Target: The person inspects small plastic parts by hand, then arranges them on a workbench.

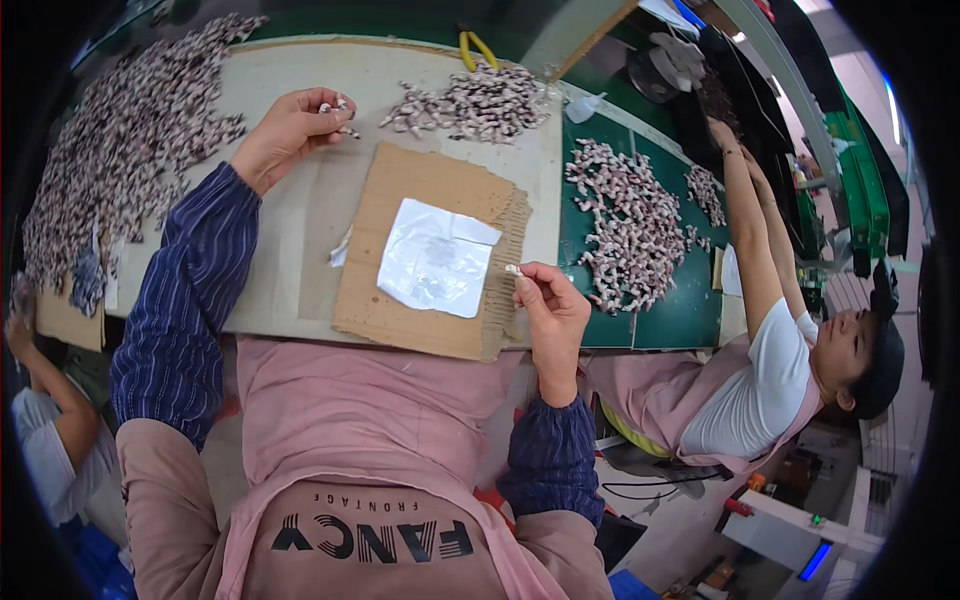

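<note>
My left hand (288, 132) reaches far over the pale tabletop (290, 90), its fingers closed on a couple of small white-and-dark pieces (340, 108) next to a small heap of the same pieces (470, 102). My right hand (550, 305) is near the table's front edge, pinching one small white piece (514, 269) between thumb and forefinger. Between the hands lies a brown cardboard sheet (400, 180) with a shiny white plastic sheet (437, 257) on top.
A large heap of pieces (120, 140) covers the table's left side. On the green table (690, 310) to the right lies another heap (630, 225), where a co-worker's arms (750, 230) reach. Yellow-handled pliers (477, 45) lie at the far edge. Another person's arm (45, 370) shows at left.
</note>
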Motion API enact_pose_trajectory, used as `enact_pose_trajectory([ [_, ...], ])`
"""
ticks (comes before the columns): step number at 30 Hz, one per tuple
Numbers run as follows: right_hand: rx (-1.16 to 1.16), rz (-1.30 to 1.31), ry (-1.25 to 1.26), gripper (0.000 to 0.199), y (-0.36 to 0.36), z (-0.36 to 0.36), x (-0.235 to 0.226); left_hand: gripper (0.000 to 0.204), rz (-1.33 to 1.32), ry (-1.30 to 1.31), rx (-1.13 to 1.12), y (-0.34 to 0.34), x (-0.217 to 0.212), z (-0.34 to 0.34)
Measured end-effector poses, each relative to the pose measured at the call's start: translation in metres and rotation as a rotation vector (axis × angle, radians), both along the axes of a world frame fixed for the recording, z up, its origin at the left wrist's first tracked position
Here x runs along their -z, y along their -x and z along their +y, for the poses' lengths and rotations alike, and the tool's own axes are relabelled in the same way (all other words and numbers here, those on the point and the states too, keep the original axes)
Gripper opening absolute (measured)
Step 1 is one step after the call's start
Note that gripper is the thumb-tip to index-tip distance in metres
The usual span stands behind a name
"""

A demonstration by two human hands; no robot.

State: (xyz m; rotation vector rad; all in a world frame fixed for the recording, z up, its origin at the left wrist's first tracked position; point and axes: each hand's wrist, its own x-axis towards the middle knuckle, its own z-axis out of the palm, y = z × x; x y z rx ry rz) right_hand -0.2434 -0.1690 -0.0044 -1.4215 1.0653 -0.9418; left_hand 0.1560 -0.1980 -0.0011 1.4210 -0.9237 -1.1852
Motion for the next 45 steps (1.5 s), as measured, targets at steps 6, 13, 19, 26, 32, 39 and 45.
enact_pose_trajectory([
  [6, -0.112, 0.337, 0.418, 0.012, -0.035, 0.026, -0.023, 0.022, 0.399, 0.027, -0.013, 0.019, -0.003, 0.091],
  [13, -0.187, 0.572, 0.705, 0.016, -0.052, 0.037, -0.010, 0.031, 0.677, -0.009, -0.052, 0.064, -0.009, 0.185],
  [19, -0.219, 0.655, 0.790, 0.018, -0.056, 0.039, -0.011, 0.028, 0.621, -0.043, -0.017, 0.087, -0.004, 0.208],
  [26, -0.236, 0.660, 0.827, 0.014, -0.063, 0.040, -0.012, 0.020, 0.588, -0.023, 0.079, 0.101, -0.007, 0.218],
  [32, -0.231, 0.647, 0.813, 0.015, -0.060, 0.040, -0.012, 0.022, 0.582, -0.054, 0.048, 0.114, -0.018, 0.217],
  [39, -0.150, 0.615, 0.808, 0.015, -0.054, 0.044, -0.013, 0.021, 0.455, -0.036, 0.043, 0.125, -0.017, 0.210],
  [45, -0.129, 0.268, 0.557, 0.015, -0.064, 0.071, -0.039, 0.019, 0.283, -0.063, -0.029, 0.138, -0.017, 0.206],
])
